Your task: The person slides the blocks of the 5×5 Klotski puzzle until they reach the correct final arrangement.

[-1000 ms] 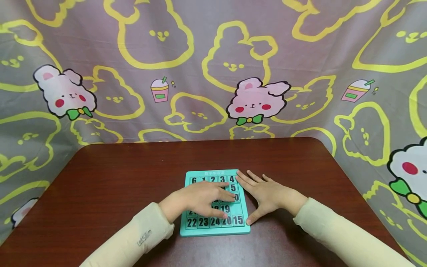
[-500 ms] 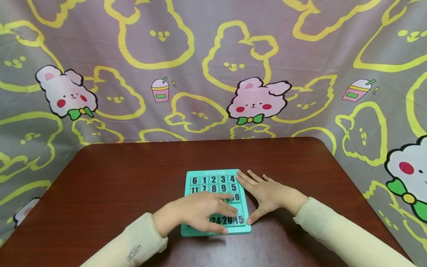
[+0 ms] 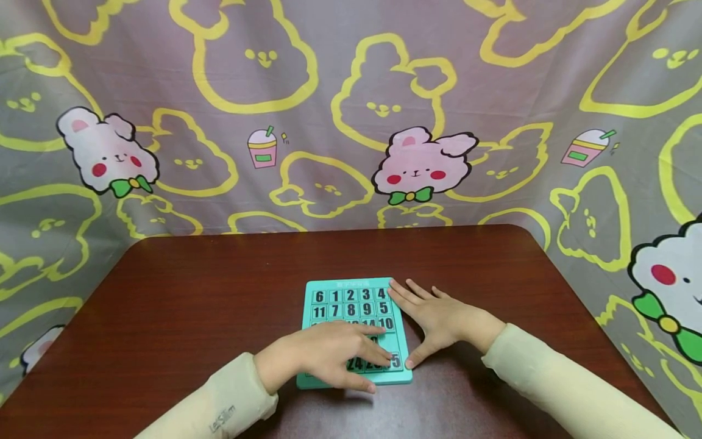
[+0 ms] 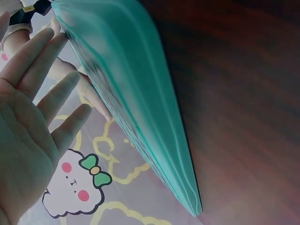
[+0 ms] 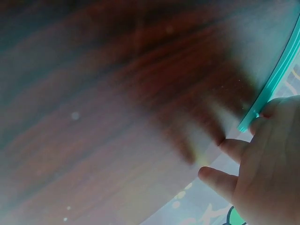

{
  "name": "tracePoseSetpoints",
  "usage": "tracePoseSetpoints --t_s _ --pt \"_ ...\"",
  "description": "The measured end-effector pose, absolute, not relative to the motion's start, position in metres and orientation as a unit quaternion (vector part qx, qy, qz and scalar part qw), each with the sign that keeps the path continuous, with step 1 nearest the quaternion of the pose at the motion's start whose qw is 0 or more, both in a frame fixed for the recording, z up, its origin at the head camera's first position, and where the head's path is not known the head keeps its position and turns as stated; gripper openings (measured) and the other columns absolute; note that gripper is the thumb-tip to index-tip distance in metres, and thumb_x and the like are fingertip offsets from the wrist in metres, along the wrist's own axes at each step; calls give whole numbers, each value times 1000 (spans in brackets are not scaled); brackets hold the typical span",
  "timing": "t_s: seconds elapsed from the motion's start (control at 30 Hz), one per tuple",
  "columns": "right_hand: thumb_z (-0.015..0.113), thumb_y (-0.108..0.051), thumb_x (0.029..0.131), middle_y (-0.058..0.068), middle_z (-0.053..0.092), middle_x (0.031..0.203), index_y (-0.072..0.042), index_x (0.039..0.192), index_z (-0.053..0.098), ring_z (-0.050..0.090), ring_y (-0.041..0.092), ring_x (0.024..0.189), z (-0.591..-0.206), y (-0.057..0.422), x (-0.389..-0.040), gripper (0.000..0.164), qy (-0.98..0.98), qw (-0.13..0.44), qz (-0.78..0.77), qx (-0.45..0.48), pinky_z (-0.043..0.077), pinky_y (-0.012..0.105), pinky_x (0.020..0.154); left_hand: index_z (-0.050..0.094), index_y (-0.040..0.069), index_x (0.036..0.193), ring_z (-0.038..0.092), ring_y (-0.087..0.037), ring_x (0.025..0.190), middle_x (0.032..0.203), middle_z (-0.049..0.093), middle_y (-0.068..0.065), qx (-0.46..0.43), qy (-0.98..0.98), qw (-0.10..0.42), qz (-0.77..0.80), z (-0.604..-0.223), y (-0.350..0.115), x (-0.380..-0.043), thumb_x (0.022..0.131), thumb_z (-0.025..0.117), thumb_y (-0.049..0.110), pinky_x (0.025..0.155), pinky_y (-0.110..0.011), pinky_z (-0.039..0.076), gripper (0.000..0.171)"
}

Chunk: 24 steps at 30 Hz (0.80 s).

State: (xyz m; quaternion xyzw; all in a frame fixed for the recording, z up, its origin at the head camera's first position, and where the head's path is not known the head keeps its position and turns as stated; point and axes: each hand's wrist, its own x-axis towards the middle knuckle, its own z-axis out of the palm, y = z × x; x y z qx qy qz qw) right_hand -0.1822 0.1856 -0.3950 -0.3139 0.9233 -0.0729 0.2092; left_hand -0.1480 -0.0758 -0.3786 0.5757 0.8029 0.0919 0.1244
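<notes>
A turquoise number slide puzzle (image 3: pixel 351 283) lies flat on the table, its numbered tiles set in rows. My left hand (image 3: pixel 331 352) is over its lower part with fingers extended, covering several tiles. One fingertip is at the 15 tile (image 3: pixel 397 361), another by the 10 tile (image 3: pixel 386 324). A bare turquoise slot shows between those two tiles. In the left wrist view the left hand (image 4: pixel 30 122) has straight, spread fingers beside the puzzle's near side (image 4: pixel 154 89). My right hand (image 3: pixel 439 323) rests along the right edge, fingers spread, index fingertip near the top corner, thumb near the bottom corner.
The dark red-brown wooden table (image 3: pixel 192 305) extends around the puzzle. A patterned curtain (image 3: pixel 329 122) with cartoon bears and rabbits hangs behind the table and along both sides.
My left hand has moved down the puzzle, toward its near edge, uncovering the upper number rows; its fingertips went from around the 10 to the 15. My right hand has stayed put.
</notes>
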Motion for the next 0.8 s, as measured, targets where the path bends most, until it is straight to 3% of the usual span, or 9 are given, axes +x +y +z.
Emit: tracePoseSetpoints --t_s 0.53,0.8 --pt "68 -84 62 -4 -10 169 -21 162 3 -2 35 156 -394 185 -183 135 922 214 -81 -311 13 74 114 61 28 137 34 -18 149 143 55 18 529 825 168 105 -377 -78 -164 97 57 51 112 -45 43 46" --pt "69 -85 61 -7 -11 168 -23 162 2 -3 32 156 -396 185 -183 135 924 213 -75 -307 13 73 115 61 28 138 33 -18 149 142 56 18 514 836 166 99 -375 -78 -169 96 58 50 114 -47 40 47"
